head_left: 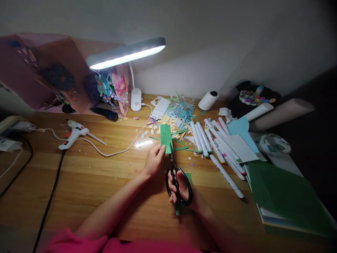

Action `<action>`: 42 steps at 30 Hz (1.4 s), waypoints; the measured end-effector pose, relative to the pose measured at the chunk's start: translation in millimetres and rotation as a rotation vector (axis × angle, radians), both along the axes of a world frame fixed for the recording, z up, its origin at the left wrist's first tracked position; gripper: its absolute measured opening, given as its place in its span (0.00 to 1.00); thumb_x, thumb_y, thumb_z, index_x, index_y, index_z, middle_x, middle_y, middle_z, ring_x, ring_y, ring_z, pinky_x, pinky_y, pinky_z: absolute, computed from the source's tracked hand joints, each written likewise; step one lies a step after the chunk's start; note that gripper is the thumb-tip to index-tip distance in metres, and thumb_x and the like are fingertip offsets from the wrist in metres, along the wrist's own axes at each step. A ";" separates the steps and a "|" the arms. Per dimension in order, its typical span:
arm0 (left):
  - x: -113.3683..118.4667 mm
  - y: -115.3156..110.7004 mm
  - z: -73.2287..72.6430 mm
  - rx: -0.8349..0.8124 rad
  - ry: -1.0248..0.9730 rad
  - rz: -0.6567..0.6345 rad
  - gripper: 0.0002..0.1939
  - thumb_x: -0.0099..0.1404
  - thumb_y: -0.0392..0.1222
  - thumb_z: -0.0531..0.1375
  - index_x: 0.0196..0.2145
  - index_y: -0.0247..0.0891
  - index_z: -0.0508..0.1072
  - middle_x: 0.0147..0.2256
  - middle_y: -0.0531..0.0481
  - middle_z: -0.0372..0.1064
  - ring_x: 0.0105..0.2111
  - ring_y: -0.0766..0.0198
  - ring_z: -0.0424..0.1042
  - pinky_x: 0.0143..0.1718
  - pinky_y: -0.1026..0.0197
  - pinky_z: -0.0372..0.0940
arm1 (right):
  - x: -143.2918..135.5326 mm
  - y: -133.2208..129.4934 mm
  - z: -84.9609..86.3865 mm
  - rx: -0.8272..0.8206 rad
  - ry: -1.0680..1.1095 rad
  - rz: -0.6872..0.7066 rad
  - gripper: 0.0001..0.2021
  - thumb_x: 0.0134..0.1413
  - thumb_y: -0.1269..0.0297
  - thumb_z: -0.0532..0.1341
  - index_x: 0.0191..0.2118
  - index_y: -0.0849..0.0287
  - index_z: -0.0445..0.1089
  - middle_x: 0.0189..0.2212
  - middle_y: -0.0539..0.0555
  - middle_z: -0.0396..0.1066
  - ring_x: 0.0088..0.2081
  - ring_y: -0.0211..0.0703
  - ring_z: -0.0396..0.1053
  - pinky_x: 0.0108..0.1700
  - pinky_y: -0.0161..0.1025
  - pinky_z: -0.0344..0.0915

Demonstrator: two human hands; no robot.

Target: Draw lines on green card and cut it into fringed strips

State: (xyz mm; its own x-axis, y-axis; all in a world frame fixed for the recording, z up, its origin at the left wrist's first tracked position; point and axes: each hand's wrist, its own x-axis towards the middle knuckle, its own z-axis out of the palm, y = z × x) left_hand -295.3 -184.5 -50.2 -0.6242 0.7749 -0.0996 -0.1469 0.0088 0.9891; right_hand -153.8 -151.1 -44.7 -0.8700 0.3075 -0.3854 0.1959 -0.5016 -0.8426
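Between the thumb and fingers of my left hand (154,160) is a green paper piece (165,135), held upright above the desk. My right hand (179,184) grips black-handled scissors (172,165), fingers through the loops. The scissor blades point away from me and meet the lower right edge of the paper, where a narrow strip stands partly apart. Several cut green strips (181,148) lie on the desk just behind the paper. More green paper (188,176) shows partly hidden behind my right hand.
Paper scraps (181,109) are heaped at the back under a lit lamp (129,54). White markers (218,140) lie to the right, beside green sheets (284,193). At left, a glue gun (75,133) rests with its black cord, and a white cable (118,153) crosses the desk.
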 end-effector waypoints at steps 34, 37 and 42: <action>-5.6 0.2 13.1 -0.019 -0.097 -0.020 0.22 0.57 0.60 0.58 0.23 0.37 0.62 0.19 0.59 0.52 0.18 0.72 0.50 0.18 0.67 0.46 | 1.8 0.6 -3.7 -0.022 -0.029 -0.003 0.32 0.41 0.28 0.50 0.29 0.58 0.58 0.13 0.39 0.53 0.10 0.29 0.58 0.16 0.29 0.64; -5.2 0.2 13.4 -0.023 -0.084 -0.029 0.22 0.56 0.60 0.58 0.22 0.37 0.62 0.19 0.59 0.53 0.19 0.71 0.51 0.19 0.66 0.47 | 2.3 0.7 -4.8 -0.030 -0.028 0.014 0.33 0.41 0.27 0.49 0.30 0.59 0.59 0.14 0.39 0.54 0.11 0.29 0.60 0.18 0.30 0.65; -2.3 0.9 13.0 -0.018 -0.075 -0.054 0.22 0.55 0.59 0.59 0.21 0.36 0.63 0.20 0.57 0.54 0.22 0.69 0.52 0.23 0.66 0.49 | 0.2 2.7 -4.5 -0.029 -0.046 0.002 0.35 0.38 0.26 0.48 0.30 0.59 0.59 0.14 0.40 0.55 0.11 0.30 0.61 0.19 0.32 0.65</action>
